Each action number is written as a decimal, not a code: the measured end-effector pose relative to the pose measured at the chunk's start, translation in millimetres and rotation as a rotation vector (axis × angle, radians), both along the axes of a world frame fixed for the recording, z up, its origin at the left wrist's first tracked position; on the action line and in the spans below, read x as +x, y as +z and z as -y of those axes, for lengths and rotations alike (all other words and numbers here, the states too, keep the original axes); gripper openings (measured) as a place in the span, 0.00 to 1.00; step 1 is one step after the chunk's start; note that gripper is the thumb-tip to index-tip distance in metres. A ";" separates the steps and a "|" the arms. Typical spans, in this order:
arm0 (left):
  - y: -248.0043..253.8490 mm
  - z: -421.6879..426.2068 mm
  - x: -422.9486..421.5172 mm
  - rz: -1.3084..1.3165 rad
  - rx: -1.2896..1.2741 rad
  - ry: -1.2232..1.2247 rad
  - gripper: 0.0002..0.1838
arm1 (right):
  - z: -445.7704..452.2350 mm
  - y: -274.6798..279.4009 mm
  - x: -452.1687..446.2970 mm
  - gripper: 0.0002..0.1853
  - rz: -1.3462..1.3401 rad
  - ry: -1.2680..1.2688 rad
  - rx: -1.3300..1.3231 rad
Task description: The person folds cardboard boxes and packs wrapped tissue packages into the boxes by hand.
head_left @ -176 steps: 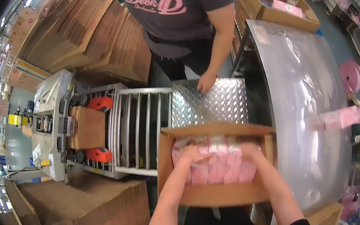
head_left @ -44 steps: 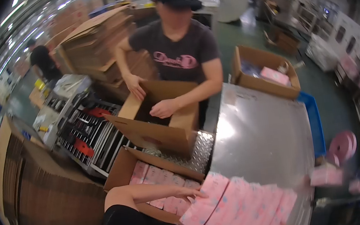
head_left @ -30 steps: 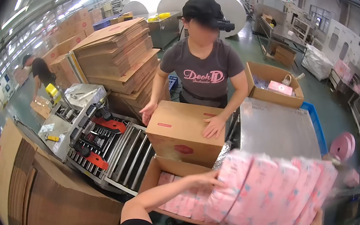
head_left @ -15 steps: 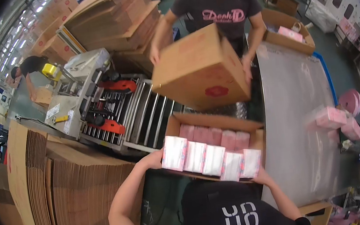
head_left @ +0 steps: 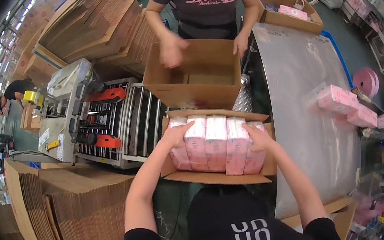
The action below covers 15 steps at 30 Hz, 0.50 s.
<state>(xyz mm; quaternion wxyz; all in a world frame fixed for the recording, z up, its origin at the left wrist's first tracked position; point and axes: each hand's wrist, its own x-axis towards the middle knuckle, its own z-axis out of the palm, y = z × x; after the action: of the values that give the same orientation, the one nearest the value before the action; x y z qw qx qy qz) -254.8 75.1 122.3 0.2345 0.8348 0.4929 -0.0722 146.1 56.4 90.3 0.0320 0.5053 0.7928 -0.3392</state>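
A row of several pink-and-white tissue packs (head_left: 214, 142) stands in an open cardboard carton (head_left: 216, 179) in front of my body. My left hand (head_left: 176, 137) is pressed on the left end of the row, its fingers over the pack's top edge. At the opposite end, my right hand (head_left: 258, 138) grips the last pack, fingers bent over its upper part. Between them the two hands clasp the row. Just beyond stands a second open carton (head_left: 193, 90), its visible inside bare, with a co-worker's hands at its rim.
A roller conveyor (head_left: 135, 120) with a taping machine (head_left: 67, 112) lies to the left. Flat cardboard stacks (head_left: 93, 215) fill the lower left. On the right, a metal table (head_left: 306, 119) has pink packs (head_left: 339, 99) near its far-right edge. A co-worker (head_left: 211, 8) stands opposite.
My hands have moved from the carton's outer sides onto the pack row, which now sits lower inside the carton. The co-worker's carton has come down and turned with its opening up.
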 end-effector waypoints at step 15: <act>-90.0 131.7 42.9 0.492 -0.134 0.675 0.31 | 47.0 -51.2 -39.4 0.31 -0.089 -0.407 0.511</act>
<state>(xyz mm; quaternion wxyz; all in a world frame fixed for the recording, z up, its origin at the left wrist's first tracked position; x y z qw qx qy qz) -211.9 -56.7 32.3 0.4095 0.6018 0.6621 0.1782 106.7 9.4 39.1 -0.1988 0.6299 0.7356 -0.1505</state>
